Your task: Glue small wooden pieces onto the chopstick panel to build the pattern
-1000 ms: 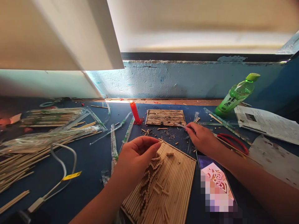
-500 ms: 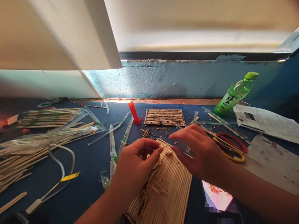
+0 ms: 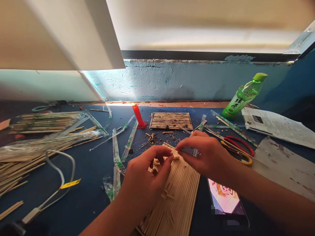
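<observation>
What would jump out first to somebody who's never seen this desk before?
Probably the red candle, vivid against the blue tabletop toward the back, just left of a small, dark-marked stick panel. The bright green bottle at the back right likely comes next, beside a printed sheet. Then the left hand and right hand, close together over the larger pale stick panel in front.

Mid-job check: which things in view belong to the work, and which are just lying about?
Seemingly part of the work:
stick panel, below left hand and right hand
short stick pieces on it

Probably just lying about:
green bottle
yellow-tagged cable
printed sheet
plastic wrappers
</observation>
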Motion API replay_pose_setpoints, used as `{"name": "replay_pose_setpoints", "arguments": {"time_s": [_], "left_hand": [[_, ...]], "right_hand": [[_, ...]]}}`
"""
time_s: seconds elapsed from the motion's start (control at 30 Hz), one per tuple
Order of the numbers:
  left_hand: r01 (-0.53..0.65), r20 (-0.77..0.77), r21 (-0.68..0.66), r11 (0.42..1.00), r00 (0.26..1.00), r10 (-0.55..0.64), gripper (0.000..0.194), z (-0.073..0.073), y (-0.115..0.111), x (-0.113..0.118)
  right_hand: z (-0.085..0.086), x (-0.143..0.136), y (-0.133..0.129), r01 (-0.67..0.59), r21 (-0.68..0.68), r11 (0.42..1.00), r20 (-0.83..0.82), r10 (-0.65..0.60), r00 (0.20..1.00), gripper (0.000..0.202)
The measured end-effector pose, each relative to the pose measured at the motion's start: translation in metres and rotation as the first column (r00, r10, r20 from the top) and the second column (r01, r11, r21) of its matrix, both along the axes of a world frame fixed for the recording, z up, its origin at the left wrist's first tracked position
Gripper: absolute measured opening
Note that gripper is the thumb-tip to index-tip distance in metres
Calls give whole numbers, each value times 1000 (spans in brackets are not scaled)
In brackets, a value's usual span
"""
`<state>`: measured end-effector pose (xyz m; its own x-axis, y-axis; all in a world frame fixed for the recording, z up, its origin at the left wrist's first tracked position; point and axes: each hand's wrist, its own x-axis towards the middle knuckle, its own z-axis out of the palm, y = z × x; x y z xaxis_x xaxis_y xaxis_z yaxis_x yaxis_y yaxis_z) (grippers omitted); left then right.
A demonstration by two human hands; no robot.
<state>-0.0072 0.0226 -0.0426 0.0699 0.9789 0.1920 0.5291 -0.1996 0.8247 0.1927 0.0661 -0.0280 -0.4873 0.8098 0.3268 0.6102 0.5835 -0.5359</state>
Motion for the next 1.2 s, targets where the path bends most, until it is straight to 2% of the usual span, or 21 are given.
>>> {"name": "replay_pose_setpoints", "arguments": {"time_s": [0.07, 0.13, 0.23, 0.33, 0.5, 0.8, 1.2], "left_hand": [[-7, -40, 20, 1000, 999, 8, 9, 1, 2, -1], [-16, -65, 18, 1000, 998, 17, 9, 1, 4, -3], [-13, -83, -20, 1000, 996, 11, 11, 1, 7, -5], [-2, -111, -44, 999, 994, -2, 12, -2, 8, -6], [40, -179, -46, 998, 983, -48, 13, -6, 9, -5], [117, -206, -77, 990, 970, -131, 21, -11, 10, -4], [224, -216, -14, 974, 951, -222, 25, -15, 12, -4]], "right_hand": [[2, 11, 9, 39, -197, 980, -22, -44, 999, 8], [-1, 22, 17, 70, -357, 931, -18, -82, 996, 10], [-12, 31, 22, 76, -463, 883, 0, -86, 996, 16], [-20, 31, 20, 39, -406, 913, 0, -43, 999, 13], [-23, 23, 14, -20, -305, 952, 4, 23, 1000, 12], [-30, 20, 12, -10, -293, 956, 43, 24, 999, 15], [-36, 18, 14, -78, -215, 973, 16, 83, 996, 11]]}}
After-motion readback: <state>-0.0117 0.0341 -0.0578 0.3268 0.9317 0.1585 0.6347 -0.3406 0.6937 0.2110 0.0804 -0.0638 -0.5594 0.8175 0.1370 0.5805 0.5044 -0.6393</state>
